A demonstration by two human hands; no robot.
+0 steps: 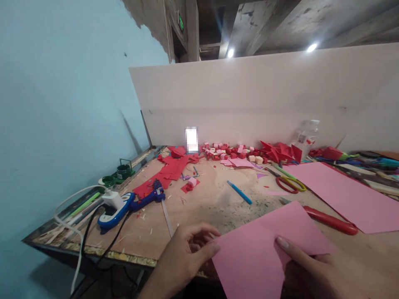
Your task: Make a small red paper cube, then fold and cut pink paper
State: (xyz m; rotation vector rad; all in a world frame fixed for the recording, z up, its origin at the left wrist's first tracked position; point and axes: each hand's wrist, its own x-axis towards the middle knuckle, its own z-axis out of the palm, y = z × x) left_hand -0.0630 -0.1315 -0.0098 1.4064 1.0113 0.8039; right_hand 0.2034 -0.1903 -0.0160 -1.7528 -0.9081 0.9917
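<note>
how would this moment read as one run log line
left hand: at left corner of paper | right hand: gripping paper, thumb on top | pen: beyond paper, unheld | scissors: right of pen, unheld

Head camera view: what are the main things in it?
Wall: one, blue, left
Board: one, pale, behind table
Ceiling lights: two, white, top
Table: one, brown, below
Bottle: one, clear, back right
Small blocks: many, mostly red and pink, back
Paper pieces: several, red, back left
Glue gun: one, blue, left
Power strip: one, blue and white, left
Pen-like tool: one, blue, centre
Scissors: one pair, red and yellow handles, right
Red-handled tool: one, right
Flat sheet: one, pink, right
Held sheet: one, pink, front
Left hand: one, held sheet's left edge
Right hand: one, thumb on held sheet
</note>
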